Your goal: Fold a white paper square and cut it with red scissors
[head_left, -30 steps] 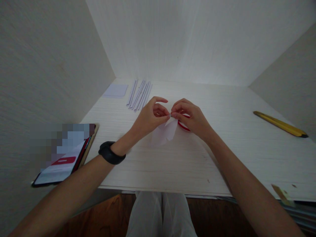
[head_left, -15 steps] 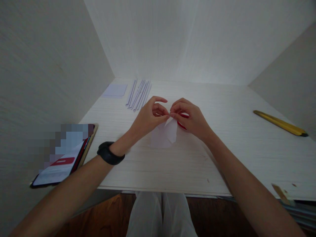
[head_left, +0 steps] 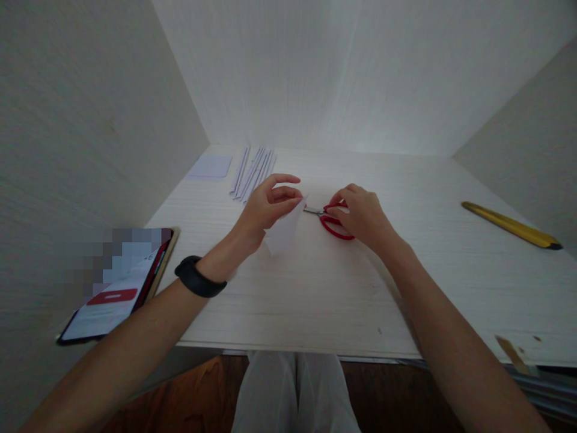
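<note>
My left hand [head_left: 276, 201] pinches a white sheet of paper [head_left: 283, 231] by its upper corner, between thumb and fingers. The sheet hangs tilted over the middle of the table. To the right of it, my right hand [head_left: 358, 210] has its thumb and fingers closed on a handle loop of the red-handled scissors [head_left: 332, 231]. The short metal blades point left towards the paper, and part of the handles is hidden by my fingers. Whether the scissors touch the tabletop I cannot tell.
Several thin folded paper strips [head_left: 255, 171] lie at the back left, beside a flat stack of paper [head_left: 211, 166]. A tablet [head_left: 103, 319] in a case leans at the left. A yellow-and-black tool [head_left: 509, 224] rests on the white table [head_left: 288, 313] at the right.
My hands have moved apart. My right hand has let go of the paper and taken hold of the scissors, while my left hand keeps the sheet and has shifted slightly left.
</note>
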Demonstrator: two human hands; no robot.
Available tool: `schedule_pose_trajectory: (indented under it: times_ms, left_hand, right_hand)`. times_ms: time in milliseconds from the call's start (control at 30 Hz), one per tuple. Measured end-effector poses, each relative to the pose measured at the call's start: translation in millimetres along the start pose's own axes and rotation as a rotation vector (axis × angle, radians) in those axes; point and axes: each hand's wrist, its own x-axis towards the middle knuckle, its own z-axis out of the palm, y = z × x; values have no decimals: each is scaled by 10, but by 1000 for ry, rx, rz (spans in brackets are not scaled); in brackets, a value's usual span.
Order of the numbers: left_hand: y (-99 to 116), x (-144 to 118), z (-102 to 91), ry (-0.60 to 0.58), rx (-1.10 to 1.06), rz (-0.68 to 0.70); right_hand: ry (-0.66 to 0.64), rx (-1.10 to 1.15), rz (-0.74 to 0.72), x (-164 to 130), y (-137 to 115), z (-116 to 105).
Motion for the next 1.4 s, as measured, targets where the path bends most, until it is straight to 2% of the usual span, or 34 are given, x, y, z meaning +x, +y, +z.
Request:
schedule_pose_trajectory:
  times_ms: [67, 200, 333, 567, 733, 867, 1000, 1067, 1200, 1400]
  left_hand:
    - [4, 7, -7, 10, -39, 0]
    - [8, 13, -9, 17, -65, 32]
    - [23, 20, -8, -4, -29, 75]
    - [7, 45, -11, 26, -26, 157]
    - [-1, 17, 7, 66, 40, 317]
    - [24, -26, 36, 144, 149, 436]
    - [37, -38, 43, 196, 201, 475]
    - [36, -31, 39, 194, 168, 490]
    - [13, -6, 26, 158, 56, 502]
    - [-23, -2, 26, 118, 11, 503]
  right_hand:
    - [-66, -91, -20, -28, 24, 13]
    - [-149, -57, -60, -62, 52, 20]
    - [-151, -29, -74, -62, 99, 36]
    - [-168, -111, 35, -64, 32, 6]
    - [0, 100, 134, -37, -21, -32]
    - [28, 504, 222, 1, -117, -79]
    - [69, 865, 115, 15, -208, -63]
    - [101, 894, 83, 12, -218, -29]
    - [104, 761, 107, -5, -214, 23]
    - [153, 699, 111, -23, -299, -38]
